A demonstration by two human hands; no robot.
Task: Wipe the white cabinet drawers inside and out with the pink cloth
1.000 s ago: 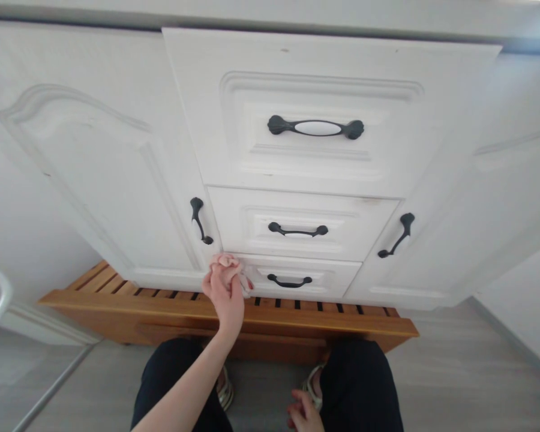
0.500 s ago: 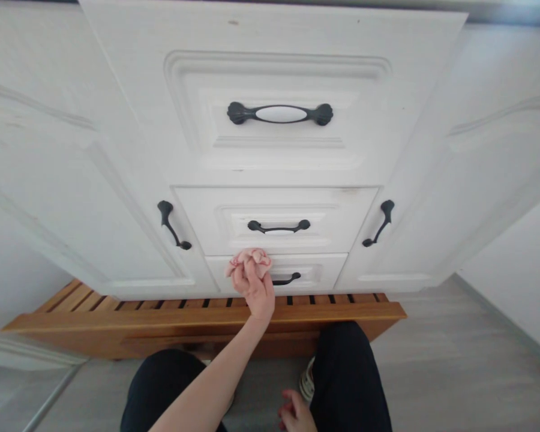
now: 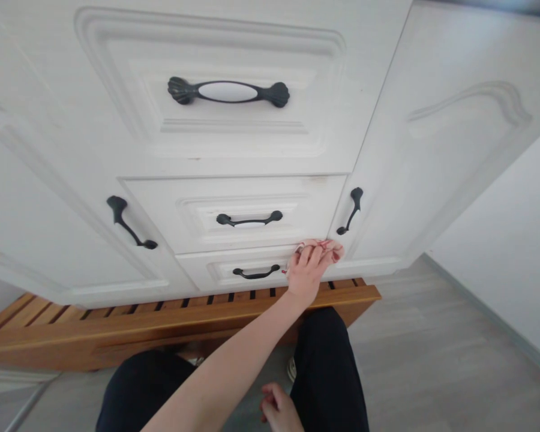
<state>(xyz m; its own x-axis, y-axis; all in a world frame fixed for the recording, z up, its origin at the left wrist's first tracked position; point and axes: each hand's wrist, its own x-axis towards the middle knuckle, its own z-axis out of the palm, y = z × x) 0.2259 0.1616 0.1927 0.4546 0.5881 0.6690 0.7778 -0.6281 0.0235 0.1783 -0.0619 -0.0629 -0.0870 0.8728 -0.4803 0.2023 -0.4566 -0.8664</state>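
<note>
My left hand (image 3: 306,273) presses a crumpled pink and white cloth (image 3: 335,249) against the right end of the bottom drawer front (image 3: 220,268), by its upper right corner. Its fingers are bent over the cloth, just right of the drawer's dark handle (image 3: 256,273). Low in the view, between my knees, my right hand (image 3: 276,408) hangs with loosely curled, parted fingers and nothing visible in them.
Two more drawers with dark handles rise above, the middle one (image 3: 198,231) and the top one (image 3: 130,138). Cabinet doors (image 3: 445,156) flank them. A slatted wooden bench (image 3: 162,324) runs below the cabinet. Grey floor (image 3: 414,360) lies right, beside a white wall (image 3: 490,240).
My left hand and the cloth have moved right across the bottom drawer, from left of its handle to its right end. The view has shifted right and closer. My right hand stays low.
</note>
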